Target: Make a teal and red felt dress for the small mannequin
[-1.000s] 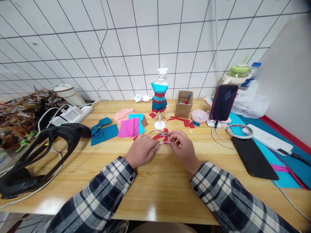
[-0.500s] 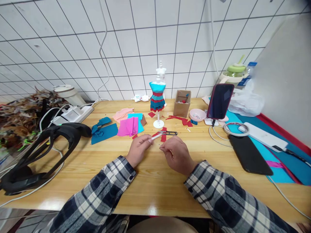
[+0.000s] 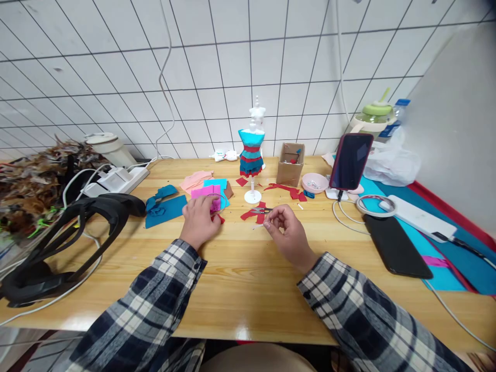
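My left hand (image 3: 199, 222) lies at the near edge of the magenta cloth (image 3: 207, 191), fingers spread; a thin loop shows by its fingertips. My right hand (image 3: 287, 236) is closed in a pinch above the table; what it pinches is too small to make out. A slim white stick (image 3: 257, 226) shows at its fingertips; I cannot tell whether it is held. Just beyond it lie thread snips (image 3: 262, 210), partly covered by the hand, on red cloth scraps (image 3: 250, 214). Behind them stands a small white dress form (image 3: 252, 197) in a blue and red dress (image 3: 251, 155).
Teal cloth (image 3: 166, 212) and a black headset frame (image 3: 73, 248) lie left. A cardboard box (image 3: 290, 173), pink bowl (image 3: 314, 183) and propped phone (image 3: 351, 163) stand back right. A black phone (image 3: 399, 248) and white power bank (image 3: 424, 217) lie at right.
My left hand has let go of the white stick and moved left to the magenta cloth, its fingers spreading. My right hand has turned slightly, its fingertips now beside the stick.
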`<action>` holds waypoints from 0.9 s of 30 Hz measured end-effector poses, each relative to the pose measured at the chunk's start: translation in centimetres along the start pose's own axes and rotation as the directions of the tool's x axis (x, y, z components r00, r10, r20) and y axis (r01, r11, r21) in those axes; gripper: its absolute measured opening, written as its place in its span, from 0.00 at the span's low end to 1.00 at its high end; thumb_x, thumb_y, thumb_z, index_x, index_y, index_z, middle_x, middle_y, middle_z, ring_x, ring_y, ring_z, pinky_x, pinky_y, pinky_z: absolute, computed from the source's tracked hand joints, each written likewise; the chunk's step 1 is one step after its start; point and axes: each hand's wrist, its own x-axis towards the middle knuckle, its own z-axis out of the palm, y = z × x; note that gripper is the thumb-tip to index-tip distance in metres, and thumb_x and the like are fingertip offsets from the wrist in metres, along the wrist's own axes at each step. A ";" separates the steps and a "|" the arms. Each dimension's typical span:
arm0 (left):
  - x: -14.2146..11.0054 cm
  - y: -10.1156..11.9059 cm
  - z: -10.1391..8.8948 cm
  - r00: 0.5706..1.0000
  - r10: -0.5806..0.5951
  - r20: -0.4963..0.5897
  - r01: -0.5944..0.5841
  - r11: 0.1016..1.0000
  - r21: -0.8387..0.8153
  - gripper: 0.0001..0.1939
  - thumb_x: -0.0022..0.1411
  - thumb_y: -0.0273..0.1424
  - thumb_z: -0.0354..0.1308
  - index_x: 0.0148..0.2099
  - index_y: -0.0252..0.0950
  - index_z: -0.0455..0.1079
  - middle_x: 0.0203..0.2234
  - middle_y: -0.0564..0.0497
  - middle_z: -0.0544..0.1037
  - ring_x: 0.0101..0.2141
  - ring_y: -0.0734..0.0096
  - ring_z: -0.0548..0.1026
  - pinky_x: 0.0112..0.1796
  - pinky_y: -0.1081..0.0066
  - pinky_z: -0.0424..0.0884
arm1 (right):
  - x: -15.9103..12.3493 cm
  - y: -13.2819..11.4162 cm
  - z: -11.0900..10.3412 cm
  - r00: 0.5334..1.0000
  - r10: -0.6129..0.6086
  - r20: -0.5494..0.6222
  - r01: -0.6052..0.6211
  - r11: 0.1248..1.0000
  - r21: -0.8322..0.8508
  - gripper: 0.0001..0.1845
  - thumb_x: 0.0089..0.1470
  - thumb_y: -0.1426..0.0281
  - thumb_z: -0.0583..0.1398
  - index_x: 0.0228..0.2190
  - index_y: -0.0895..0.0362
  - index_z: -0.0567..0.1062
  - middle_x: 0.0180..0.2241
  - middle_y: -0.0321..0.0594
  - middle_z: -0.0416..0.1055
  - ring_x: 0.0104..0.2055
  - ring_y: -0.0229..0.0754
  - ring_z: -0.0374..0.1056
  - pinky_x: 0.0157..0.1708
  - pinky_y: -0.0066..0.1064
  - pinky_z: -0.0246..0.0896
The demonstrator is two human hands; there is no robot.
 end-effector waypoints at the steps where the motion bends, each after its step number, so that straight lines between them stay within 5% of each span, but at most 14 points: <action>1: -0.3 0.8 -0.4 0.999 0.002 -0.041 -0.003 1.000 -0.011 0.20 0.56 0.33 0.56 0.53 0.38 0.69 0.46 0.43 0.72 0.47 0.48 0.66 0.45 0.54 0.59 | 0.0 0.0 0.1 1.000 0.020 0.022 -0.020 1.000 0.017 0.07 0.54 0.70 0.59 0.34 0.53 0.64 0.30 0.32 0.68 0.25 0.34 0.58 0.28 0.28 0.59; 3: -0.9 2.4 -1.0 0.995 0.090 -0.052 -0.095 0.990 -0.107 0.15 0.62 0.37 0.52 0.48 0.39 0.71 0.45 0.44 0.72 0.47 0.52 0.65 0.47 0.55 0.57 | -0.1 0.0 0.2 0.997 0.049 0.055 -0.051 0.998 0.037 0.08 0.52 0.71 0.59 0.34 0.53 0.63 0.29 0.31 0.68 0.23 0.33 0.56 0.26 0.27 0.57; 5: -1.6 3.9 -1.1 0.977 0.207 0.051 -0.189 0.951 -0.246 0.15 0.66 0.41 0.49 0.43 0.40 0.73 0.42 0.46 0.72 0.46 0.56 0.65 0.46 0.56 0.57 | -0.1 -0.1 0.3 0.995 0.070 0.070 -0.074 0.996 0.051 0.09 0.52 0.71 0.60 0.34 0.53 0.63 0.29 0.31 0.68 0.23 0.33 0.55 0.26 0.27 0.56; 10: -2.9 6.5 -0.8 0.922 0.350 0.168 -0.269 0.888 -0.373 0.16 0.66 0.42 0.49 0.39 0.38 0.73 0.40 0.47 0.72 0.43 0.60 0.65 0.43 0.58 0.57 | -0.1 0.0 0.5 0.992 0.110 0.070 -0.115 0.990 0.082 0.09 0.52 0.69 0.60 0.34 0.53 0.63 0.28 0.30 0.67 0.23 0.33 0.54 0.25 0.27 0.54; 21: -2.8 6.3 -0.2 0.857 0.495 0.141 -0.339 0.749 -0.569 0.15 0.66 0.38 0.52 0.34 0.38 0.78 0.30 0.49 0.73 0.36 0.67 0.67 0.41 0.63 0.59 | 0.1 0.3 0.5 0.983 0.168 0.070 -0.163 0.984 -0.073 0.11 0.50 0.70 0.60 0.36 0.53 0.64 0.30 0.32 0.71 0.21 0.34 0.55 0.23 0.28 0.55; 24: -2.7 6.2 -0.1 0.899 0.412 0.150 -0.238 0.746 -0.622 0.18 0.66 0.40 0.50 0.33 0.38 0.78 0.28 0.49 0.72 0.34 0.67 0.67 0.40 0.64 0.61 | 0.2 0.2 0.3 0.999 0.041 -0.011 -0.043 0.979 -0.200 0.16 0.51 0.71 0.60 0.43 0.55 0.67 0.38 0.40 0.72 0.28 0.38 0.62 0.28 0.31 0.61; 27: -2.6 6.0 0.0 0.939 0.293 0.182 -0.085 0.709 -0.701 0.19 0.67 0.42 0.49 0.37 0.38 0.79 0.32 0.48 0.74 0.38 0.65 0.69 0.44 0.62 0.62 | 0.4 -0.2 -0.3 0.976 -0.216 0.014 0.206 0.906 -0.368 0.16 0.54 0.71 0.59 0.46 0.56 0.69 0.45 0.46 0.71 0.41 0.44 0.66 0.37 0.36 0.64</action>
